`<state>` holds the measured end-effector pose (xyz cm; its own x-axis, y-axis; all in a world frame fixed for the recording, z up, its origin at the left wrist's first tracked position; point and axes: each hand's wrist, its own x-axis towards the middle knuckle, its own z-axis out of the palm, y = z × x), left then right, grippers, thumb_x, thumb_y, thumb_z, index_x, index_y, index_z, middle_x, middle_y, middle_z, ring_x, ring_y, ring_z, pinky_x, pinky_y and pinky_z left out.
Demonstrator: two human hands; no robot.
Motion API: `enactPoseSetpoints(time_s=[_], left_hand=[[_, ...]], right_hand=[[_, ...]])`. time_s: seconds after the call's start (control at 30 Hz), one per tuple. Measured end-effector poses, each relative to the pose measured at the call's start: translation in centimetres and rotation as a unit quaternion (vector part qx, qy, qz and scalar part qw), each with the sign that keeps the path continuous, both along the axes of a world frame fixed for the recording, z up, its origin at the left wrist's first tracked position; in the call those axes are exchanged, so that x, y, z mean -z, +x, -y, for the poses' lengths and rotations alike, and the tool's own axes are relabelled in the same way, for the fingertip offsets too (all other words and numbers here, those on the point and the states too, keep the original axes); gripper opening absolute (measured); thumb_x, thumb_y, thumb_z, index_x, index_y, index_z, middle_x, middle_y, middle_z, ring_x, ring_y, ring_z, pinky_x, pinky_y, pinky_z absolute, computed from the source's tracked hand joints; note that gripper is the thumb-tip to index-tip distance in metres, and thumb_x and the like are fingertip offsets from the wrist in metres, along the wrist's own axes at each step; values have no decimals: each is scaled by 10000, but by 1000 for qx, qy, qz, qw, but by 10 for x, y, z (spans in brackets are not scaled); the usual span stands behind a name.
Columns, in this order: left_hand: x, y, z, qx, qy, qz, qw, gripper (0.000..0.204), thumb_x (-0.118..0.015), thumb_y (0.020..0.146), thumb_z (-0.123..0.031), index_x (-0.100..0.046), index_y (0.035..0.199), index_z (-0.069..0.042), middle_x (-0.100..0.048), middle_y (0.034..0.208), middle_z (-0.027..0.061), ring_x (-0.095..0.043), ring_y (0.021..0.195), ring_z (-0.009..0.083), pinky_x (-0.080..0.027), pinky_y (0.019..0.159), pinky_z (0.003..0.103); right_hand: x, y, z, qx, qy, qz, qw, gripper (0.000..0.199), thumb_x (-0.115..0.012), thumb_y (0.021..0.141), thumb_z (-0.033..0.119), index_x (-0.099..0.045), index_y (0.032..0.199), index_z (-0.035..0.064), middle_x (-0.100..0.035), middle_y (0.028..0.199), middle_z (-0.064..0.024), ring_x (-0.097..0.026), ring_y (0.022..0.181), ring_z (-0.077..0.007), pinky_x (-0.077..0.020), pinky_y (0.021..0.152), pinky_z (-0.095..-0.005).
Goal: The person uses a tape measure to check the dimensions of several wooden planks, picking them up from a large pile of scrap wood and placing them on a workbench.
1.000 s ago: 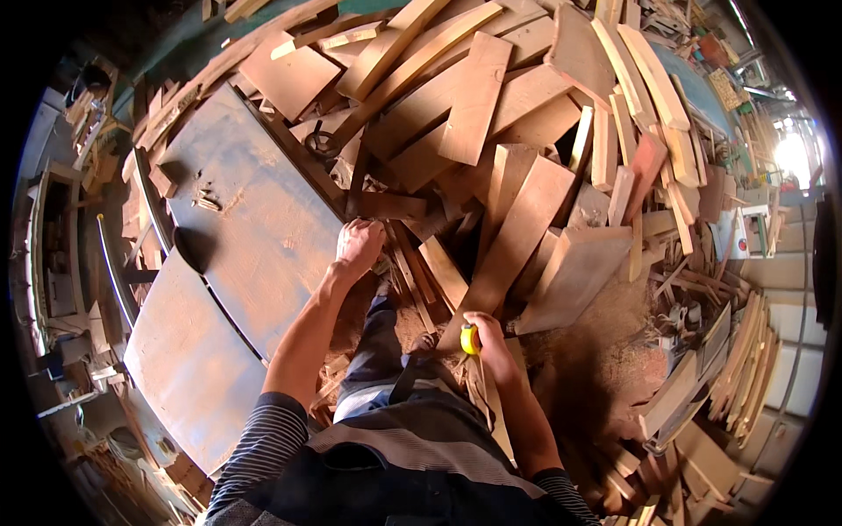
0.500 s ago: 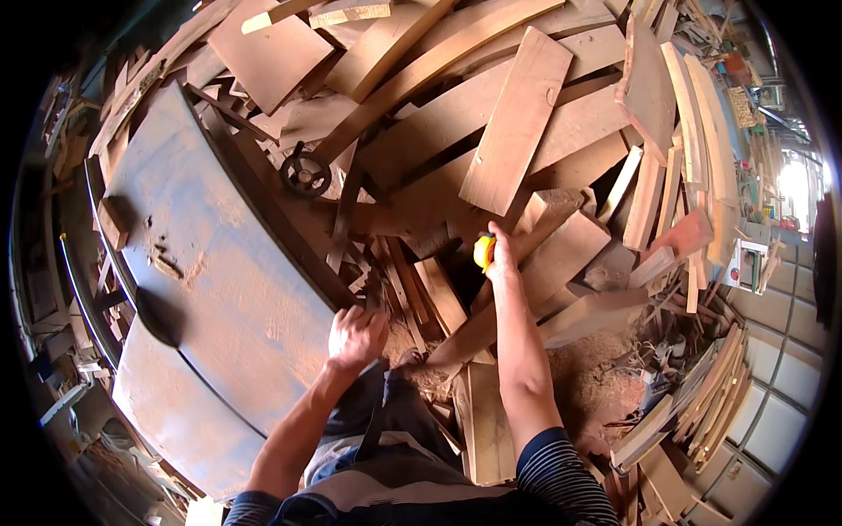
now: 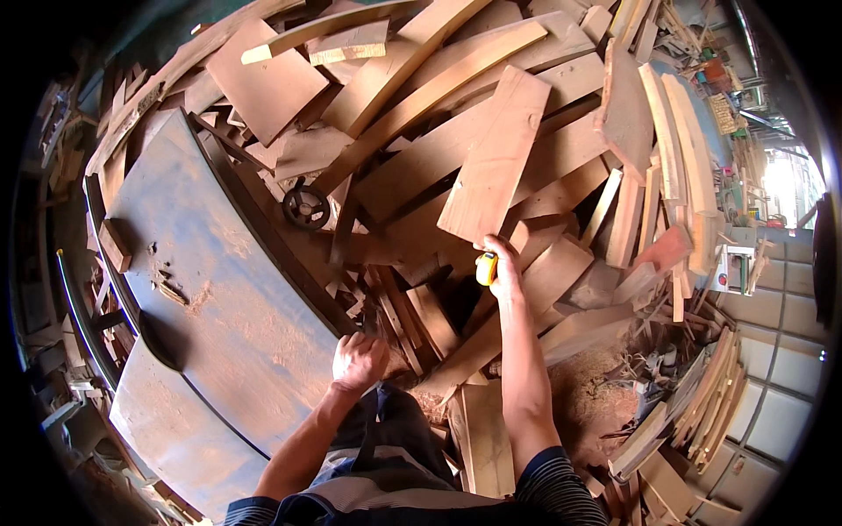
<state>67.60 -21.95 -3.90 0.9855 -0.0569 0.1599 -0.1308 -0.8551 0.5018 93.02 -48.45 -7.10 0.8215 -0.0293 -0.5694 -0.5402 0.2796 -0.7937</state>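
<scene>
My right hand (image 3: 502, 270) is closed around a small yellow tape measure (image 3: 487, 268). Its fingertips meet the lower end of a flat, pale board (image 3: 498, 158) lying on the wood pile; whether they grip the board I cannot tell. On the left, my left hand (image 3: 360, 361) is curled into a fist at the near corner of a dusty metal machine table (image 3: 237, 298). What that fist holds, if anything, is hidden.
Offcuts and planks (image 3: 412, 105) are heaped beyond my hands. A black handwheel (image 3: 306, 204) sits beside the machine table. Sawdust (image 3: 592, 399) covers the ground at right, near stacked thin strips (image 3: 715, 403). A thick timber (image 3: 488, 438) stands close to my legs.
The view has tilted, so the pile sits lower in the picture. My right hand has moved forward with the tape measure and reached the board's lower end. The left fist stays at the table corner.
</scene>
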Motion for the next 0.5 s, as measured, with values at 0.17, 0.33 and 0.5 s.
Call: enactPoseSetpoints(time_s=[0.17, 0.33, 0.5], left_hand=[[3, -2, 4, -13, -11, 18, 1000, 124, -695, 789, -128, -592, 721, -114, -626, 682, 64, -623, 744, 242, -451, 677, 394], [0, -5, 7, -22, -34, 20, 999, 99, -701, 823, -161, -632, 782, -103, -643, 703, 70, -626, 748, 277, -464, 706, 436], [-32, 30, 82, -175, -649, -254, 695, 416, -548, 1041, -467, -668, 1140, -80, -710, 1053, 37, -662, 971, 182, -511, 865, 428]], right_hand=[[-87, -47, 8, -42, 111, 10, 993, 118, -714, 902, 175, -635, 927, 92, -719, 826, -112, -647, 576, -175, -541, 546, -311], [-135, -150, 54, -34, 214, -24, 976, 233, -649, 940, 277, -623, 978, 49, -681, 780, -133, -602, 560, -203, -486, 530, -357], [-190, -302, 79, -106, 276, 31, 955, 303, -593, 930, 333, -613, 1062, 60, -599, 682, -81, -543, 540, -197, -438, 529, -347]])
